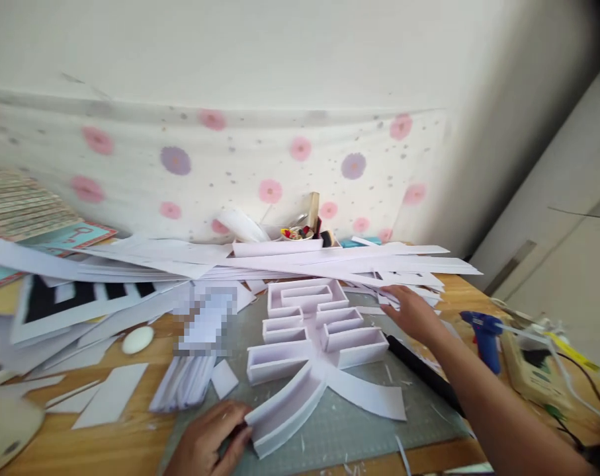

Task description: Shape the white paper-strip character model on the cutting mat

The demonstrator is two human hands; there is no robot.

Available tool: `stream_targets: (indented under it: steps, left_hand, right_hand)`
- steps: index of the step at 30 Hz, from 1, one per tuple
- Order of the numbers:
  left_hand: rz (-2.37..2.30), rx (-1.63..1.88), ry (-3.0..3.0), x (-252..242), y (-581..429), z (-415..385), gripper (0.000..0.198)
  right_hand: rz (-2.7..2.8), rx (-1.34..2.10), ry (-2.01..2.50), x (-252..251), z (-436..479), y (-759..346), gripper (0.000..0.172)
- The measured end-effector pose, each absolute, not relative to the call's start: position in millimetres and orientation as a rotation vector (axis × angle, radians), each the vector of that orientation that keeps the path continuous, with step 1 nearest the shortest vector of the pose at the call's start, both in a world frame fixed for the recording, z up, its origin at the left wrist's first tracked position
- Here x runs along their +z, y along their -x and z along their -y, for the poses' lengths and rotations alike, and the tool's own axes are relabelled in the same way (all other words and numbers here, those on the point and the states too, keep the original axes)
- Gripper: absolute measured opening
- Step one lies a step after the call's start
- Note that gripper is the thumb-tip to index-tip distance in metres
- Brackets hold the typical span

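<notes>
A white character-shaped structure [312,344] of thin board lies on a grey-green cutting mat [364,430]. Raised walls edge most of its strokes; the lower right stroke [372,391] is flat and unwalled. My left hand [213,436] is closed, thumb and fingers at the end of the curved lower left stroke. My right hand [411,314] reaches over the mat's right side to loose white strips [364,291]; its thumb and fingers are apart, and I see nothing held between them. Below my right forearm lies a black rod-like tool [423,370].
A blue glue gun [483,337] stands at right beside a beige power strip [532,370] with cables. Long white strips [290,264] are heaped along the back. At left lie a bundle of strips [185,383], a white oval object [137,340] and offcuts [112,396].
</notes>
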State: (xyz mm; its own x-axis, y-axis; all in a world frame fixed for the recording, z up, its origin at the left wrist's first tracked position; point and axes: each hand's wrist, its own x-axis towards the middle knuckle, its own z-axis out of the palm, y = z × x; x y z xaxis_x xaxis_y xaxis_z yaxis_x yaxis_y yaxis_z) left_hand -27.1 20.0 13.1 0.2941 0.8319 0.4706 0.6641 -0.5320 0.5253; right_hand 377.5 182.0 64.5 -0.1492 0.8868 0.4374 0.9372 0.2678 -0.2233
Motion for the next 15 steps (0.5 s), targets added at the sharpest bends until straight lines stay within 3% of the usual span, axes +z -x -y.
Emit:
stream_targets:
  steps: [3, 6, 10, 15]
  left_hand:
    - [-1.564, 1.168, -2.36, 28, 34, -11, 0.024]
    - [-1.885, 1.254, -2.331, 44, 55, -14, 0.023]
    - [-2.373, 0.847, -2.099, 59, 85, -40, 0.037]
    - [-2.536, 0.633, -1.884, 59, 100, -81, 0.04]
  right_hand:
    - [2.04, -0.106, 1.563, 75, -193, -358, 0.033]
    - [1.989, -0.095, 1.447, 72, -171, -335, 0.036]
    - [1.941, -0.197, 1.212, 45, -111, -317, 0.028]
    - [2.048, -0.199, 0.925, -13, -55, -327, 0.027]
